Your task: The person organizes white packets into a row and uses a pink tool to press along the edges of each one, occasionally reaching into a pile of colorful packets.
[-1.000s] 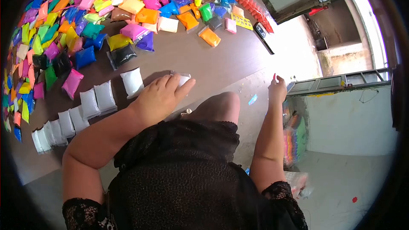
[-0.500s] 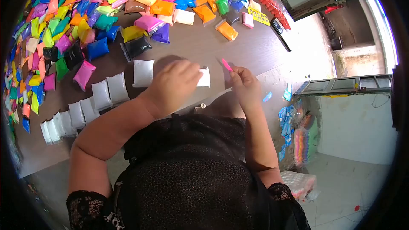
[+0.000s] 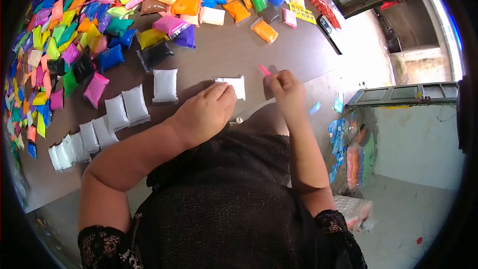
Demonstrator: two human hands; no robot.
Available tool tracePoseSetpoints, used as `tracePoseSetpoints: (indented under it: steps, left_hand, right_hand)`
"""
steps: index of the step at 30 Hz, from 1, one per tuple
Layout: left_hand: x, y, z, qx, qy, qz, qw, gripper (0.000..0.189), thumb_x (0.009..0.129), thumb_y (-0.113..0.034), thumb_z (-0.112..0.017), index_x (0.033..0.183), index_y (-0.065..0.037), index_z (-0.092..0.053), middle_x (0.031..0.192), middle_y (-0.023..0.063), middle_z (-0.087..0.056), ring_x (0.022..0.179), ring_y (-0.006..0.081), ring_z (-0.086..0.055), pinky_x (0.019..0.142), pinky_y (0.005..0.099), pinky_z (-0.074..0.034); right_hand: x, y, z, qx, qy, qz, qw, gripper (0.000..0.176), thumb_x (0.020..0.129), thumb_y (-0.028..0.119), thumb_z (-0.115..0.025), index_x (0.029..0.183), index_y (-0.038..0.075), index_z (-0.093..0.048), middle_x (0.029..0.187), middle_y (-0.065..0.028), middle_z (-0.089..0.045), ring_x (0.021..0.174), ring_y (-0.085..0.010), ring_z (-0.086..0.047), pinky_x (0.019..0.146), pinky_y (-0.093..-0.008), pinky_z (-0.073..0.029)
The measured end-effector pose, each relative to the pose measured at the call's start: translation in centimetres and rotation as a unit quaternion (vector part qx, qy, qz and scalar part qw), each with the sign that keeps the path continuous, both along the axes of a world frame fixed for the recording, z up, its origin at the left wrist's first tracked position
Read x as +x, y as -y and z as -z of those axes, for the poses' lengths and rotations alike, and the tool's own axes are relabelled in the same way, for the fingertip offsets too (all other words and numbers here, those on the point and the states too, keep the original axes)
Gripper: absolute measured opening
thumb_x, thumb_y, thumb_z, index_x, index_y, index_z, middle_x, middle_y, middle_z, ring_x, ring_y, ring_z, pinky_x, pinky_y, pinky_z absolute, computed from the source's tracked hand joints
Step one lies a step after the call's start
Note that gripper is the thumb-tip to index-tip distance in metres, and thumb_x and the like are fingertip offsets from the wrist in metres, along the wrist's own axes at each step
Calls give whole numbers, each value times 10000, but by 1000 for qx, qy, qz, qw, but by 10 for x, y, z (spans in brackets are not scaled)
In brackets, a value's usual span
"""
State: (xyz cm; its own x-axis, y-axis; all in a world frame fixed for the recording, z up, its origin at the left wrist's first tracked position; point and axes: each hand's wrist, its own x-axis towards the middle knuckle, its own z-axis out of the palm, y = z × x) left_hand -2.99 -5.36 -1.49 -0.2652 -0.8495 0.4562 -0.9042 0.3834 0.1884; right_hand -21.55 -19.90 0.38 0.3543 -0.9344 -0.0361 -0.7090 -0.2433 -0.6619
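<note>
Fingers, left hand: the fingertips are laid loosely spread on the lower left part of a white packet; nothing is gripped, the packet is only pressed down.
Fingers, right hand: the fingers are pinched shut on a thin pink stick.
Packet, place: it lies flat on the brown table, just above the middle of the frame, between the two hands, and is touched only by the left one.
Packet, axis: the long axis seems to run left to right across the frame, though one end is hidden under the fingertips.
Stick, pointing: the free tip is aimed up and to the left, just beside the packet's upper right corner and apart from it.
Step in hand: judged from this, the packet is being steadied while the stick is brought to it.
Next move calls for: a firm press from the left hand, so the packet is not pushed aside, and a turn of the stick's tip toward the packet.
Surroundings: a row of white packets is set out at the left, and a heap of coloured packets fills the upper left.
</note>
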Motion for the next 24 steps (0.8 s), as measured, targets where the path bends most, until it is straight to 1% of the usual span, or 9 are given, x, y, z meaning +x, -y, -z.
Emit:
tracePoseSetpoints:
  steps: [2, 4, 5, 10, 12, 13, 17, 22, 24]
  left_hand:
    - [1, 2, -1, -2, 0, -5, 1000, 302, 826, -85, -601, 1096, 46, -628, 1151, 133, -599, 1138, 276, -564, 932, 347, -512]
    - [-1, -2, 1, 6, -2, -6, 1000, 300, 822, -85, -598, 1092, 41, -631, 1156, 130, -598, 1142, 274, -562, 940, 345, -508]
    - [-1, 0, 2, 16, -7, -11, 1000, 295, 823, -86, -596, 1089, 36, -633, 1157, 127, -599, 1144, 271, -560, 945, 344, -504]
    - [1, -1, -3, 8, -4, -6, 1000, 274, 827, -92, -592, 1069, 27, -637, 1145, 118, -601, 1130, 266, -565, 950, 346, -500]
    - [4, 3, -4, 8, 15, 14, 1000, 252, 811, -96, -590, 1031, 15, -638, 1112, 111, -602, 1123, 268, -570, 950, 351, -501]
    - [6, 3, -6, 9, 13, 14, 1000, 252, 811, -96, -590, 1031, 15, -638, 1112, 111, -602, 1123, 268, -570, 950, 351, -501]
    - [14, 5, -9, 4, 1, -1, 1000, 257, 783, -107, -584, 1018, -13, -626, 1083, 102, -600, 1054, 254, -582, 940, 353, -494]
    - [-6, -10, -14, 55, 18, -52, 997, 317, 783, -112, -583, 1081, -8, -616, 1105, 126, -584, 1009, 247, -574, 933, 337, -483]
    - [-13, -14, -9, 38, 53, -77, 995, 350, 797, -115, -581, 1117, 23, -615, 1130, 154, -571, 1046, 263, -566, 932, 328, -484]
  right_hand:
    - [-2, -3, -7, -32, -43, 1, 999, 191, 892, 247, -662, 918, 58, -652, 749, -155, -667, 680, -289, -663, 637, -375, -507]
    - [5, -29, -10, -54, 16, -141, 988, 193, 903, 249, -646, 910, 56, -653, 720, -157, -658, 654, -305, -653, 625, -378, -505]
    - [12, -41, -18, -87, -36, -172, 981, 187, 903, 245, -644, 899, 59, -657, 728, -151, -660, 668, -323, -652, 628, -379, -507]
    - [15, -16, -7, -25, -76, -79, 994, 173, 895, 242, -659, 900, 69, -662, 776, -135, -674, 724, -311, -665, 650, -377, -509]
    - [19, -16, -10, -56, 27, -115, 991, 168, 902, 233, -647, 917, 68, -669, 731, -124, -667, 671, -308, -657, 632, -380, -506]
    - [21, -16, -1, -29, 87, -140, 986, 165, 915, 220, -638, 942, 62, -676, 679, -102, -644, 601, -238, -632, 600, -347, -494]
    - [29, -34, -3, 129, 89, -89, 984, 205, 933, 216, -635, 926, 14, -663, 646, -68, -595, 585, -106, -557, 577, -271, -462]
    - [10, -58, 17, 94, 90, -82, 988, 213, 928, 228, -637, 928, 17, -668, 670, -98, -636, 592, -182, -609, 592, -317, -484]
    - [12, -60, -2, -16, -4, -99, 995, 194, 921, 226, -644, 939, 34, -668, 711, -121, -658, 629, -237, -643, 613, -343, -499]
